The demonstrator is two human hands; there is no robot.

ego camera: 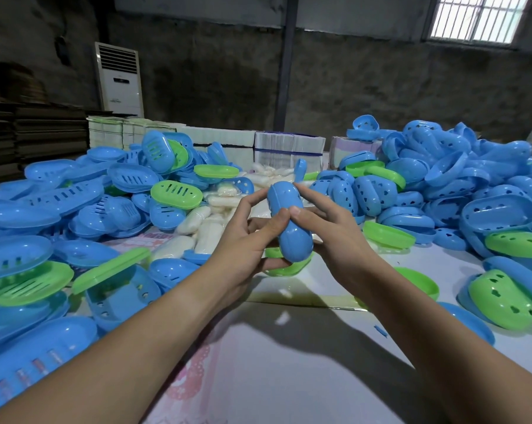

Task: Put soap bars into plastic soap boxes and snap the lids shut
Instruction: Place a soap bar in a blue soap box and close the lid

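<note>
A closed blue soap box (290, 223) is held up above the table, long axis pointing away from me. My left hand (252, 237) grips its left side, thumb pressed on top and fingers under and behind it. My right hand (332, 231) grips its right side the same way, its thumb meeting the left thumb on the lid. Wrapped white soap bars (203, 221) lie in a heap just beyond my hands. Whether a bar is inside the box is hidden.
Piles of blue and green box halves (75, 203) crowd the left side, and a bigger blue heap (460, 185) fills the right. A green half (286, 267) lies under my hands. Bundled stacks of flat cartons (289, 148) stand behind. The white table (289, 362) spreads toward me.
</note>
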